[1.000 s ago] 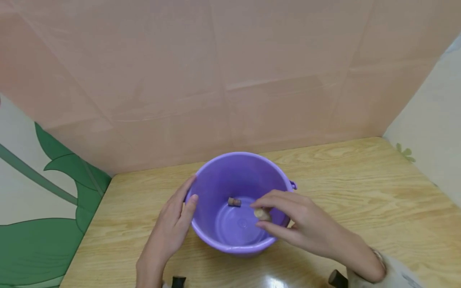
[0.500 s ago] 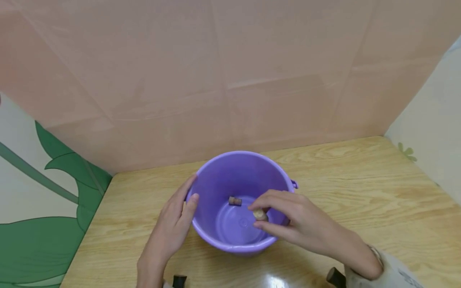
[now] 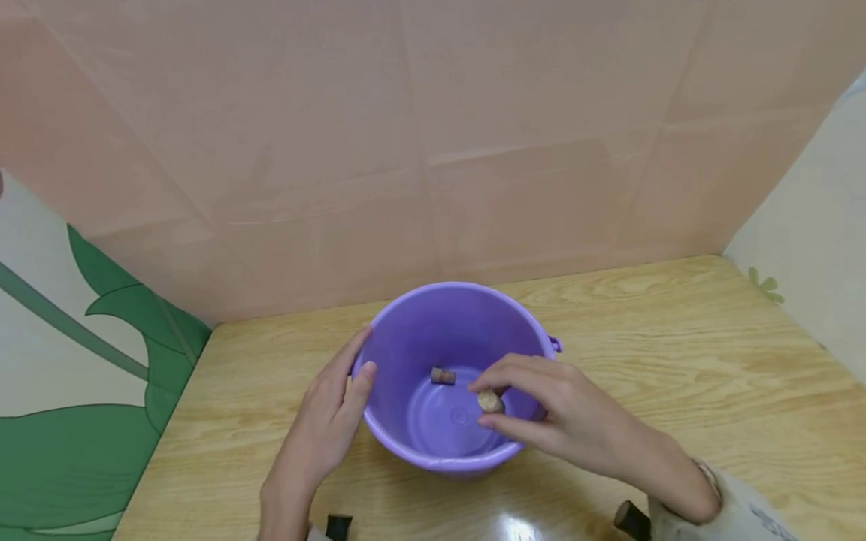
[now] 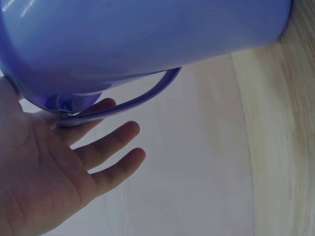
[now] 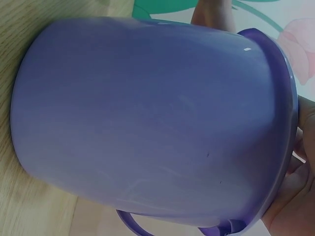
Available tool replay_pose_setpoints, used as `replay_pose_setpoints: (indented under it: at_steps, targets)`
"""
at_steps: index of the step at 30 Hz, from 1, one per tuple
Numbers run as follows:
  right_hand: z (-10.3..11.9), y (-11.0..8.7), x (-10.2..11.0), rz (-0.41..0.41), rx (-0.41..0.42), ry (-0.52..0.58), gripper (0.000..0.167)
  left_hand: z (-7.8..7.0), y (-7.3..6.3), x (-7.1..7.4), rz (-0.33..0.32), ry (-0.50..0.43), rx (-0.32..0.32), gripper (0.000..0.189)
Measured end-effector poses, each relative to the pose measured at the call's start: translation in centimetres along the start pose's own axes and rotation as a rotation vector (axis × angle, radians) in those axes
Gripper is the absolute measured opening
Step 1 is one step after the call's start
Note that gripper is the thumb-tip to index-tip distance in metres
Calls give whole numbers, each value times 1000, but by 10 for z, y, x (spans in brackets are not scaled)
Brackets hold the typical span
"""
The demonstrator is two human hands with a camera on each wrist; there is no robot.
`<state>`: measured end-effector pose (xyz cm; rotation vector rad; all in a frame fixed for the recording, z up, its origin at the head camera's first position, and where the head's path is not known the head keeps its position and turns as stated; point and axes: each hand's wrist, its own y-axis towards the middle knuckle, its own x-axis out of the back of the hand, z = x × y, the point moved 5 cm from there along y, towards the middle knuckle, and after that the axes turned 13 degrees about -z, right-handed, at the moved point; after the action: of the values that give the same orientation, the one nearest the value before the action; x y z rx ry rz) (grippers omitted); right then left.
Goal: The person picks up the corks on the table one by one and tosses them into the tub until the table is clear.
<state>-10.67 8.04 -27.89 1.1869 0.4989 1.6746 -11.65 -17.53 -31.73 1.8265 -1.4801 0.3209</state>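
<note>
1) Left hand [image 3: 318, 428] resting on the purple bucket [image 3: 460, 323] at its left rim, fingers straight and spread
2) Short brown piece [image 3: 443, 376] lying inside; bucket nearer the table's [image 3: 676, 346] left edge
3) Right hand [image 3: 561, 413] — thumb and fingers pinching a pale-ended piece [image 3: 490, 403] inside the rim's right side

— What is on the counter [image 3: 676, 338]?
— The bucket [image 3: 453, 323]; on its bottom, one stub [image 3: 443, 376] lies toward eleven o'clock.
— And around it?
— The left hand [image 3: 325, 421] at nine o'clock; the right hand [image 3: 564, 409] at four, with a second stub [image 3: 491, 401] in it.
</note>
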Motion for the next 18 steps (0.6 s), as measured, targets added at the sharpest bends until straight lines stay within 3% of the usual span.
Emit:
replay_pose_setpoints:
  at_steps: [18]
  targets:
    - [-1, -1, 0, 10, -23, -74, 28, -2, -1, 1, 2, 5, 4, 52]
